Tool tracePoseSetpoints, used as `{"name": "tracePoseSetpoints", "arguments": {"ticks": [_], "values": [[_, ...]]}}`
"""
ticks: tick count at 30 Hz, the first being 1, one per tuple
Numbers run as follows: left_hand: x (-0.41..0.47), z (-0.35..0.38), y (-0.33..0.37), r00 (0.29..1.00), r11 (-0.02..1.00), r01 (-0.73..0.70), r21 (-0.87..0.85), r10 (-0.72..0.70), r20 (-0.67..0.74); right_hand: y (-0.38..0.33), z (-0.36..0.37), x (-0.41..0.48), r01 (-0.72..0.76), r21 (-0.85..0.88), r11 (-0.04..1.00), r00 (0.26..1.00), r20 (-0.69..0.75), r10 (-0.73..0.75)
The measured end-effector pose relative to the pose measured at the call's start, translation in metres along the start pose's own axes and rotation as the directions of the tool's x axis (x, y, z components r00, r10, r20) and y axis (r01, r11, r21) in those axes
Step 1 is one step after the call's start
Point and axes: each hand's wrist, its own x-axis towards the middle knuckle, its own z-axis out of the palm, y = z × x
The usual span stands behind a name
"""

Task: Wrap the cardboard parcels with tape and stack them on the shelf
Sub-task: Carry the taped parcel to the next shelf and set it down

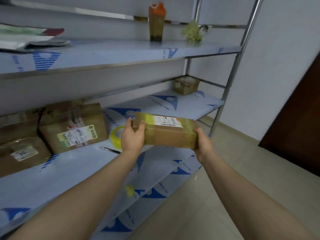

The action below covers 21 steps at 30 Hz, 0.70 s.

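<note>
I hold a small cardboard parcel (166, 132) with a white label and yellowish tape bands in the air, over the front right part of the middle shelf (72, 172). My left hand (132, 137) grips its left end, thumb on top. My right hand (203, 143) grips its right end. A roll of yellow tape (116, 136) stands on the shelf just left of my left hand. Larger taped parcels (72, 125) sit on the shelf at the left, one with a "50" label (24, 153).
A pen (110, 150) lies on the shelf near the tape roll. A small box (186, 84) sits at the back right of the shelf. On the upper shelf (110, 52) stand an orange-capped bottle (156, 21), a green bundle and folded cloth. Steel posts (230, 78) at right, dark door beyond.
</note>
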Motion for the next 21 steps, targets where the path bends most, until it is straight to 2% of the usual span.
{"name": "tracePoseSetpoints", "arguments": {"ticks": [11, 15, 21], "values": [[0.002, 0.199, 0.049, 1.0, 1.0, 0.012, 0.005, -0.012, -0.007, -0.081, -0.135, 0.124, 0.07, -0.07, 0.995, 0.997, -0.01, -0.071], [0.021, 0.248, 0.059, 1.0, 1.0, 0.016, 0.014, -0.016, 0.004, -0.097, -0.155, 0.168, 0.063, -0.082, 0.995, 0.998, -0.021, -0.064], [0.07, 0.311, 0.061, 0.997, 0.997, 0.076, 0.001, -0.076, -0.014, -0.115, -0.155, 0.24, 0.154, -0.141, 0.978, 0.988, -0.002, -0.156]]}}
